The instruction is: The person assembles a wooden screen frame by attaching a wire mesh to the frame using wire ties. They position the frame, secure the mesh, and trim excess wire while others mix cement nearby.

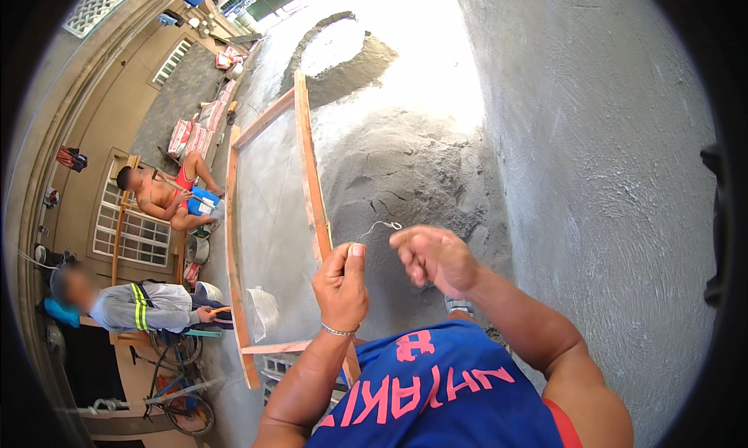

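Observation:
My left hand (341, 288), with a bracelet at the wrist, pinches a thin pale strand of wire or string (372, 230) between thumb and fingers. The strand curls up and away from the pinch and ends in a small loop. Close to that loop is my right hand (438, 259), its fingers partly bent and loosely apart, with nothing visible in them. Just beyond my left hand, a wooden frame (312, 175) of long boards joined by crosspieces stretches away. Whether the left hand touches its near board cannot be made out.
A mound of grey sand or cement mix (413, 175) lies ahead, with a ring-shaped heap (374, 58) farther off. A rough grey plastered wall (608, 175) runs along the right. At left are a seated person (160, 195), a person in a grey top (148, 306), sacks (195, 128) and a bicycle (183, 409).

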The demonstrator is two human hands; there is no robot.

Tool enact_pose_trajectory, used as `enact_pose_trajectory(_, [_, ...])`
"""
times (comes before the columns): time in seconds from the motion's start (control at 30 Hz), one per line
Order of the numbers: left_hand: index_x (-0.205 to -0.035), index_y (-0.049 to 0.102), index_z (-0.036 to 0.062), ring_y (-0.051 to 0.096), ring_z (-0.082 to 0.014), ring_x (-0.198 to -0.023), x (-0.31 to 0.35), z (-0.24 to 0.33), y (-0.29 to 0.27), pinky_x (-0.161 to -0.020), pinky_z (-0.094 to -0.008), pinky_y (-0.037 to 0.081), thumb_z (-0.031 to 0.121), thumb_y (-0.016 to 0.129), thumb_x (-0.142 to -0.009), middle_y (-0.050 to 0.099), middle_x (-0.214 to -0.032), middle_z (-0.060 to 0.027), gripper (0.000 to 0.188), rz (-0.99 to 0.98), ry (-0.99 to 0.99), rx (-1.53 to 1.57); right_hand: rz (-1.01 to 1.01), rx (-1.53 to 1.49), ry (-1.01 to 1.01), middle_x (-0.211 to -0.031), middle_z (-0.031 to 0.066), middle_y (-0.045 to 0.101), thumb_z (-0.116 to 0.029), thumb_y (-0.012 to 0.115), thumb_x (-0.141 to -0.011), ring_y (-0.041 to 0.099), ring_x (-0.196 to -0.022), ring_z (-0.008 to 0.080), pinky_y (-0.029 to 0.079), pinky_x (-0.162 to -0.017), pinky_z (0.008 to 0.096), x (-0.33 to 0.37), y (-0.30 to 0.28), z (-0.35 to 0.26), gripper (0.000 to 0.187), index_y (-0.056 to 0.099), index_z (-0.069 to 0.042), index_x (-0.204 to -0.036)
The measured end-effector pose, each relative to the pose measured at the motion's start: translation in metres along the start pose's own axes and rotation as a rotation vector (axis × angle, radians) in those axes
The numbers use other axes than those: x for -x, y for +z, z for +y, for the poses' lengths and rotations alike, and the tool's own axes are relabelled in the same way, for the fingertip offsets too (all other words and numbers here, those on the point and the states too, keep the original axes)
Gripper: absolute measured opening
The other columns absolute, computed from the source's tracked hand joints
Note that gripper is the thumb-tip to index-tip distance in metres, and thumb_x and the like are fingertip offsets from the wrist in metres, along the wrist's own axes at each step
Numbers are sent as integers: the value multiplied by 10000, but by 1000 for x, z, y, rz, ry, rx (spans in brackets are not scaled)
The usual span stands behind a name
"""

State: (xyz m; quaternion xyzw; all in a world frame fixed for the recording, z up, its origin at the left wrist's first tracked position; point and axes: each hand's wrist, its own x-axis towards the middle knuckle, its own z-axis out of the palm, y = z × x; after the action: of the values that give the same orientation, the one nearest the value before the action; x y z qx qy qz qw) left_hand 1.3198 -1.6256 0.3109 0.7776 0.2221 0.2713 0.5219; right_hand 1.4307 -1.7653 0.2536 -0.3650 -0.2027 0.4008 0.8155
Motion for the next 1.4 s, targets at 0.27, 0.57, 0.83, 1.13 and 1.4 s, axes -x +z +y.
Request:
enact_pose_trajectory(0.27, [-929, 698, -39, 518, -73, -608, 6, -2, -24, -543, -254, 408, 101, 634, -972, 613, -692, -33, 160, -150, 212, -63, -457, -880, 319, -819, 22, 552, -586, 363, -1037, 507, -633, 127, 439, -565, 282, 20, 22, 21, 638, 658, -27, -1118])
enact_pose_trajectory(0.57, [-932, 699, -43, 521, -79, -635, 13, 7, -31, -565, -258, 414, 104, 630, -978, 619, -717, -37, 168, -203, 305, -188, -336, -870, 333, -789, 6, 555, -468, 439, -1060, 526, -585, 124, 430, -527, 279, 26, 42, 10, 450, 627, -64, -993])
enact_pose_trajectory(0.83, [-942, 701, -36, 360, -20, -515, 16, 26, -45, -472, -224, 256, 200, 623, -1007, 483, -611, 57, 257, -213, 48, -3, -322, 365, -115, -699, 3, 519, -247, 600, -1004, 493, -543, 133, 427, -495, 305, 19, 26, -3, 196, 616, -93, -884])
enact_pose_trajectory(1.13, [-974, 706, -45, 536, -63, -770, 19, 10, -44, -668, -242, 438, 190, 635, -1004, 649, -814, 2, 247, -140, -223, 7, -88, 1659, -1200, -737, 41, 562, -210, 696, -901, 576, -660, 194, 472, -628, 331, -42, 1, -24, 141, 654, -78, -874])
enact_pose_trajectory(1.4, [-949, 696, -33, 567, -147, -647, 2, 11, -70, -601, -308, 449, 123, 631, -972, 640, -735, -97, 171, -466, 155, -216, -614, 284, 654, -869, 53, 682, -349, 520, -1045, 600, -773, 122, 470, -725, 309, -38, 15, -38, 418, 688, 21, -1144])
